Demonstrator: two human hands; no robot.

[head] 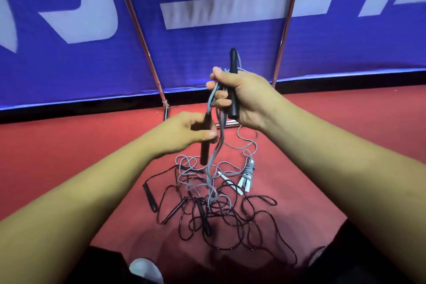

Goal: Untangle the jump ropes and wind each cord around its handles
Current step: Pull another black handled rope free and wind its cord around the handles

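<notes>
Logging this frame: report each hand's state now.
Left hand: grips the lower black handle.
Right hand: grips the upper black handle and grey cord strands.

Right hand [244, 97] is higher, up and to the right of the left hand [184, 132], both over the floor [69, 157]. Upright handle [233, 90] gripped in right hand, cord loops bunched beside it. Second handle [204, 143] held in left hand, just left of hanging cord [213, 168]. Cord drops into tangle [219, 212] on floor below hands. Wound rope [247, 174] at tangle's far right. Loose handle [149, 197] at tangle's left edge. Banner [207, 53] behind, poles [143, 37] in front of it.
</notes>
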